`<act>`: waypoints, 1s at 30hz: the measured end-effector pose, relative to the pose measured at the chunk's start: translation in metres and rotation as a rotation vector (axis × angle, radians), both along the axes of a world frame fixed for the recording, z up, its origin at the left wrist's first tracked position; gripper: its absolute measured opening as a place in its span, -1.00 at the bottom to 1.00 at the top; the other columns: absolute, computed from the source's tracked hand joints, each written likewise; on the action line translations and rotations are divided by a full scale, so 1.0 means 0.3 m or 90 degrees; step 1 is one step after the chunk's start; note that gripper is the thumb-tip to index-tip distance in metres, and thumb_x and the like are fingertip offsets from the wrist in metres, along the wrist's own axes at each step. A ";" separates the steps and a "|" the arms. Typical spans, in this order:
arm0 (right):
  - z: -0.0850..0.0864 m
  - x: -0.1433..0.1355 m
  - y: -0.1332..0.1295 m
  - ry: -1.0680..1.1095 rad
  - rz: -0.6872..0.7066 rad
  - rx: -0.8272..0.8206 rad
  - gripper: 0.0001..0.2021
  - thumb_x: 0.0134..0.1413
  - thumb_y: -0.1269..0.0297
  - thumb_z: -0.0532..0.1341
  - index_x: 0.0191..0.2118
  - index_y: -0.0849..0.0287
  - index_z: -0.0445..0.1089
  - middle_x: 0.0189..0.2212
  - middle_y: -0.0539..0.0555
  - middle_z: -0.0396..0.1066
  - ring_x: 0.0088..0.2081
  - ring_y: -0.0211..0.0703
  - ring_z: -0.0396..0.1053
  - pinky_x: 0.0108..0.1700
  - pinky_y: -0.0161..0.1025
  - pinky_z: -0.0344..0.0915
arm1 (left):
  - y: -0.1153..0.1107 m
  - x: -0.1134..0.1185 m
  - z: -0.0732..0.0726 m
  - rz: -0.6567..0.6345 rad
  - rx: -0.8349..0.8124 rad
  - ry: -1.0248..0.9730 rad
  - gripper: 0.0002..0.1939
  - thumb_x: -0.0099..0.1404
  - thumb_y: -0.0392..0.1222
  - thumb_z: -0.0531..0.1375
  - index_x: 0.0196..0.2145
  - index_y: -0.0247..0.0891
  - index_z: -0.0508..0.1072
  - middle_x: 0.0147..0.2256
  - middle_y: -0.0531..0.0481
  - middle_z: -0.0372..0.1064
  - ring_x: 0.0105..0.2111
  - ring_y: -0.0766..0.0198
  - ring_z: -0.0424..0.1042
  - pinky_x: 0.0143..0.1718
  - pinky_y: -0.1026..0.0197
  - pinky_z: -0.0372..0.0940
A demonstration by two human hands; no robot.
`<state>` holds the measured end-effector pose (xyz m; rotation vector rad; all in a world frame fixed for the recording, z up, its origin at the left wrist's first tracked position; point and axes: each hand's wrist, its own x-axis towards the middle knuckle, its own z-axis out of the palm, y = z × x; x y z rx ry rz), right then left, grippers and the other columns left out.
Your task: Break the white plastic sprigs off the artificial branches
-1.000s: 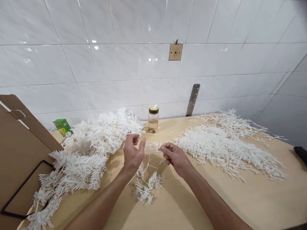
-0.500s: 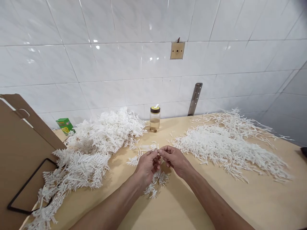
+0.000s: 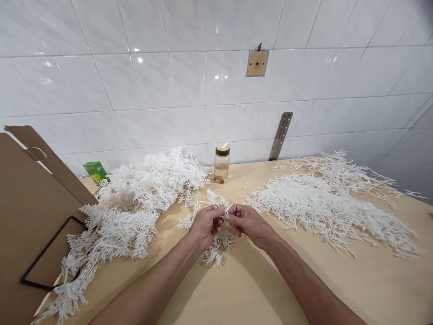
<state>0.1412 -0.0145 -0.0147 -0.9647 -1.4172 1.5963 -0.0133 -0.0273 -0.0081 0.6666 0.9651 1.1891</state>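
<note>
Fingertips nearly meeting, my left hand and my right hand are both closed in a pinch above the middle of the table. Between them is a white branched plastic strand; part of it rises behind the left fingers and more tufts hang or lie below the hands. The left fingers are wrapped round the strand, and the right thumb and forefinger pinch a small white end of it. The exact joint between the fingertips is too small to make out.
A large heap of white branched strands lies on the left, a flatter pile on the right. Behind stands a lidded jar of liquid. A green box, cardboard and a black wire frame are at left. A metal bracket leans against the wall.
The view has shifted slightly. My fingertips have moved a little at the strand, and more of its white branches now stand up behind my left hand.
</note>
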 end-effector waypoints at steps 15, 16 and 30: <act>0.007 0.002 -0.007 -0.054 0.016 0.025 -0.59 -0.03 -0.10 0.31 -0.49 0.20 0.36 -0.59 -0.08 0.16 -0.58 -0.38 0.10 -0.57 -0.37 0.14 | 0.020 -0.027 -0.012 -0.019 0.085 0.072 -0.60 -0.01 0.01 0.40 -0.49 -0.26 0.29 -0.62 0.23 0.09 -0.75 0.58 -0.11 -0.72 0.35 -0.28; 0.004 0.000 -0.006 -0.056 0.014 0.024 -0.59 -0.04 -0.09 0.32 -0.51 0.19 0.34 -0.60 -0.09 0.14 -0.59 -0.38 0.09 -0.57 -0.36 0.14 | 0.018 -0.025 -0.012 -0.018 0.082 0.078 -0.59 -0.02 0.02 0.41 -0.50 -0.26 0.29 -0.64 0.24 0.06 -0.74 0.57 -0.11 -0.72 0.35 -0.28; -0.050 -0.050 -0.005 -0.138 -0.053 0.041 -0.77 -0.01 0.14 0.23 -0.50 0.16 0.28 -0.66 -0.15 0.16 -0.69 -0.40 0.11 -0.68 -0.40 0.10 | 0.013 -0.020 -0.026 0.089 0.056 0.145 -0.54 -0.14 0.07 0.43 -0.47 -0.26 0.34 -0.59 0.16 0.27 -0.72 0.53 0.05 -0.72 0.38 -0.12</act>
